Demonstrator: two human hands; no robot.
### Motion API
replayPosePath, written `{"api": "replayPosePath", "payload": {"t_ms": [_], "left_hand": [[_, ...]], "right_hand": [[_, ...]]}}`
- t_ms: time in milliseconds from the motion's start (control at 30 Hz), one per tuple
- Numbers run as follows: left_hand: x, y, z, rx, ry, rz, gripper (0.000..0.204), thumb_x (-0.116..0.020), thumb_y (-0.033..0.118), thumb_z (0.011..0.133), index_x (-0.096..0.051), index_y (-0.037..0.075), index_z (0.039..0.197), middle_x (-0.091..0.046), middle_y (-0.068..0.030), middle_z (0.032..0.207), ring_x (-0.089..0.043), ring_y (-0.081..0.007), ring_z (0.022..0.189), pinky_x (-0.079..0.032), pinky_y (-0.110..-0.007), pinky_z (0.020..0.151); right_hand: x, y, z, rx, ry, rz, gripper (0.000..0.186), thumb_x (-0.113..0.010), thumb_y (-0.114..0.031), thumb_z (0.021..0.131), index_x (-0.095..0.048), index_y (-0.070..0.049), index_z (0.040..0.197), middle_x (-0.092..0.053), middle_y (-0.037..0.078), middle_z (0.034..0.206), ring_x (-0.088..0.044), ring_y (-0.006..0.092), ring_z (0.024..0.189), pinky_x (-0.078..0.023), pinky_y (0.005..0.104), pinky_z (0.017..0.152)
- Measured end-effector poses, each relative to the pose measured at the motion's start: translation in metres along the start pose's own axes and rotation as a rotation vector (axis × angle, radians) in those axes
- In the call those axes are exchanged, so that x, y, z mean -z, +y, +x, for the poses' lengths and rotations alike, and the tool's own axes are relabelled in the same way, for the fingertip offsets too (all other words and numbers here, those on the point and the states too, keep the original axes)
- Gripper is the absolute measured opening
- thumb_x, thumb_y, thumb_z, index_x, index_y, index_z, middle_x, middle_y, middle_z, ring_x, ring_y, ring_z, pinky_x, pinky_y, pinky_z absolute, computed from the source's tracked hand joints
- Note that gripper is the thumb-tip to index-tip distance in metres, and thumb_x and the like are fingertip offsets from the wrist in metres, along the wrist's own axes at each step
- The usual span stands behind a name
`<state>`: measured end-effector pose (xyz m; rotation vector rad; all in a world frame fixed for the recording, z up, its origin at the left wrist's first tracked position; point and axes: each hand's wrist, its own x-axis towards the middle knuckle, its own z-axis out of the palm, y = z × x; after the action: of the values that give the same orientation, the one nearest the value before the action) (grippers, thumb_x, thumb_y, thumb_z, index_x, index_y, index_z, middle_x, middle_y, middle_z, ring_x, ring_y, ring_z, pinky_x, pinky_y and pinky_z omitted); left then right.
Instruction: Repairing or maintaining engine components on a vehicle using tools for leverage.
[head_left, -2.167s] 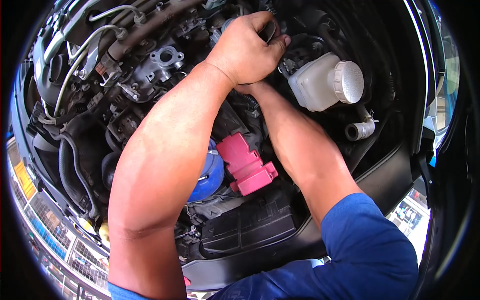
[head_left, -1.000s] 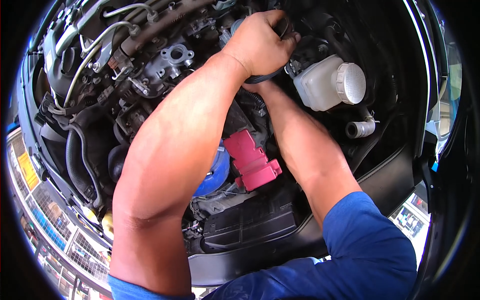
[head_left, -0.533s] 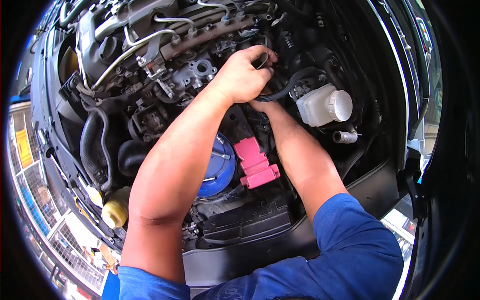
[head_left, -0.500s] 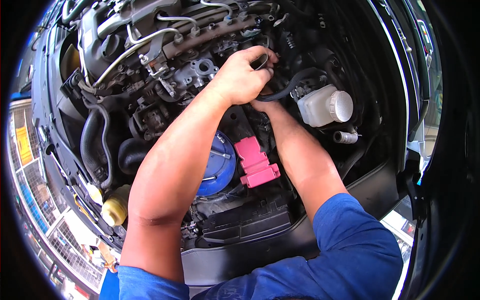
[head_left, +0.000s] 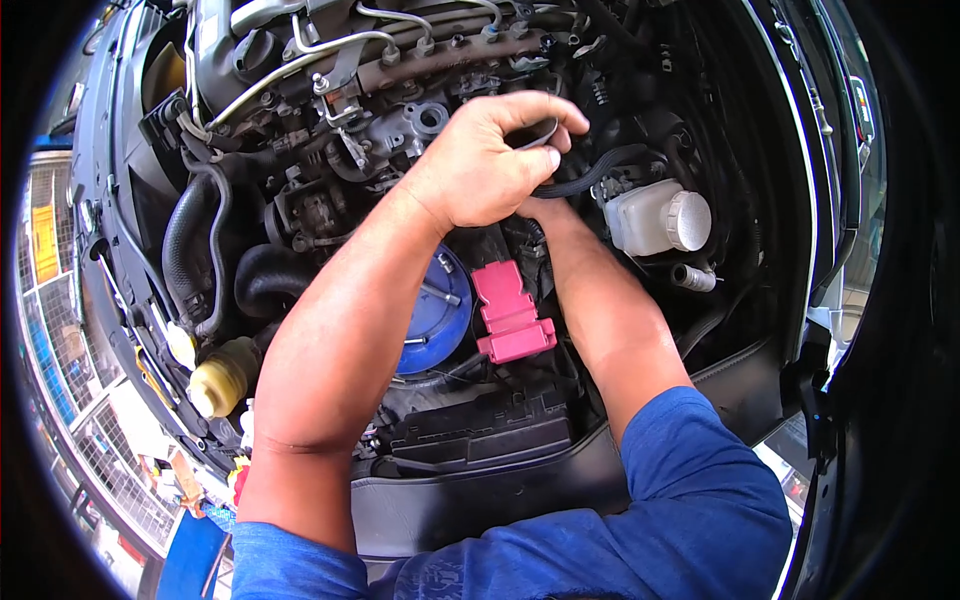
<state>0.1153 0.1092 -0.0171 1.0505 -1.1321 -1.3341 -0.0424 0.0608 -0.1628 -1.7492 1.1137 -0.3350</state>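
In the middle of an engine bay, my left hand point(head_left: 490, 160) has its fingers curled round a dark hose-like piece point(head_left: 533, 133) with a thin pale rim. Its index finger reaches over the top, and the thumb presses from below. My right hand point(head_left: 537, 208) is low beneath the left one; only the part by the wrist shows, and its fingers are hidden. A black ribbed hose point(head_left: 600, 172) curves from under my left hand toward the right. Just left of the hands is a metal housing with a round port point(head_left: 430, 118).
A white fluid reservoir point(head_left: 645, 222) stands right of my right forearm, above an open hose end point(head_left: 693, 277). Between my forearms are a blue round cover point(head_left: 437, 318) and a pink plastic cover point(head_left: 510, 315). A brown fuel rail point(head_left: 440, 62) with metal pipes runs across the back.
My left hand's index finger and thumb have loosened and spread a little round the dark piece. The view has shifted slightly. My right hand stays low, its fingers out of sight.
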Motion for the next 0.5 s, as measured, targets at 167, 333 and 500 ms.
{"api": "replayPosePath", "payload": {"t_ms": [167, 333, 500], "left_hand": [[0.005, 0.102, -0.014, -0.332, 0.116, 0.038, 0.034, -0.053, -0.008, 0.082, -0.060, -0.004, 0.115, -0.065, -0.0151, 0.098, -0.069, -0.0318, 0.095, -0.055, -0.045, 0.090], [0.037, 0.100, -0.107, -0.325, 0.084, 0.180, 0.019, -0.072, 0.011, 0.082, -0.062, 0.003, 0.096, -0.063, -0.0101, 0.091, -0.062, -0.0282, 0.100, -0.046, -0.047, 0.096], [0.011, 0.049, -0.204, -0.194, 0.067, 0.233, 0.028, -0.063, -0.005, 0.068, -0.065, 0.003, 0.094, -0.065, -0.0095, 0.089, -0.065, -0.0311, 0.090, -0.051, -0.044, 0.086]], "right_hand": [[0.030, 0.112, 0.028, 0.034, -0.046, -0.430, 0.036, -0.061, -0.033, 0.092, -0.064, -0.005, 0.114, -0.067, 0.018, 0.114, -0.061, 0.0364, 0.113, -0.045, 0.0433, 0.102], [0.030, 0.104, 0.030, -0.022, -0.065, -0.530, 0.032, -0.062, -0.031, 0.091, -0.066, -0.004, 0.108, -0.068, 0.019, 0.113, -0.061, 0.0359, 0.113, -0.046, 0.0417, 0.100], [0.020, 0.065, 0.029, -0.479, 0.010, 0.306, 0.016, -0.068, -0.016, 0.088, -0.067, 0.000, 0.090, -0.069, 0.010, 0.076, -0.067, 0.0157, 0.067, -0.054, 0.0305, 0.057]]}}
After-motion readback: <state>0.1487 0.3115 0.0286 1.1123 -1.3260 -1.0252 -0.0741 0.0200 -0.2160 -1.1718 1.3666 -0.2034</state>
